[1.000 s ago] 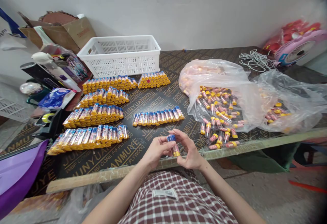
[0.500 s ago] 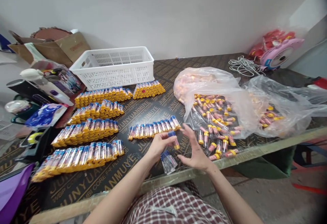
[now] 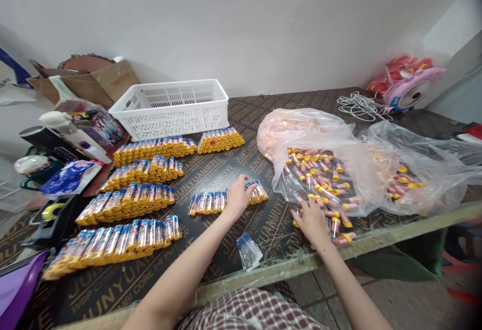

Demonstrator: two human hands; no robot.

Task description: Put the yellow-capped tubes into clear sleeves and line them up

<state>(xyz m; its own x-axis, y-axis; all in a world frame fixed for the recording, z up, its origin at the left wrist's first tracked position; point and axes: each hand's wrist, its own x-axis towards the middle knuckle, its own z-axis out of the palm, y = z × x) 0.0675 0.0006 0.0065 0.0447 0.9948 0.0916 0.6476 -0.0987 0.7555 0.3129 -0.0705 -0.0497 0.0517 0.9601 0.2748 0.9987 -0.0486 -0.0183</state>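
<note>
My left hand (image 3: 238, 198) is over a short row of small clear tubes (image 3: 209, 202) with yellow caps and blue-topped labels. Its fingers are closed on one labelled tube (image 3: 249, 185) at the row's upper side, partly hidden by the hand. My right hand (image 3: 313, 223) reaches, fingers apart, onto loose yellow-capped tubes (image 3: 334, 227) with pink contents at the mouth of a clear plastic bag (image 3: 280, 172). What lies under its palm is hidden. Between my forearms, near the table edge, rests a small stack of clear, blue-topped label sleeves (image 3: 248, 252).
Stacked rows of labelled tubes (image 3: 124, 239) fill the left side. Behind them stands a white plastic basket (image 3: 171, 114). A second bag (image 3: 425, 161) of tubes lies right, with a white cord (image 3: 361, 106) and a pink fan (image 3: 412, 89) behind. A tape dispenser (image 3: 52, 219) is far left.
My left hand has carried the labelled tube from near the table's front up to the short row. My right hand has moved down and right onto the loose tubes. The view has tilted slightly upward.
</note>
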